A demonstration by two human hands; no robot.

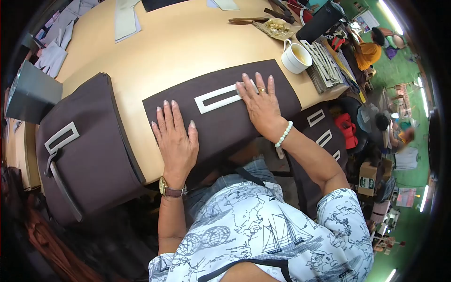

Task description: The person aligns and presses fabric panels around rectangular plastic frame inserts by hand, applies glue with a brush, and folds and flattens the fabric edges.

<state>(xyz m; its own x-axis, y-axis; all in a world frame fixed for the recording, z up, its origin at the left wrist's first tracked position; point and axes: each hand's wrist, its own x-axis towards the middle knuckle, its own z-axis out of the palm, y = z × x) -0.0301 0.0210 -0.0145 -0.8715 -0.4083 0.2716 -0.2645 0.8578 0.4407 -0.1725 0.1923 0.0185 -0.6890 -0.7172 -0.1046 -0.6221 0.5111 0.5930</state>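
A dark brown fabric panel (178, 96) lies on the table in front of me and drapes over its front edge. On it is a white rectangular frame-shaped piece (206, 104) with a long narrow opening. My left hand (177, 144) rests flat on the panel's left part, fingers stretched out. My right hand (263, 107) lies flat with fingers apart, its fingertips over the right end of the white frame piece, which they partly hide.
To the left, a stack of brown panels (89, 117) carries another white frame (62, 137) and a dark-handled tool (63, 183). A metal box (33, 91) stands behind it. At right are a white cup (295, 58), stacked strips (324, 70), a black cylinder (319, 23) and hanging brown panels (312, 145).
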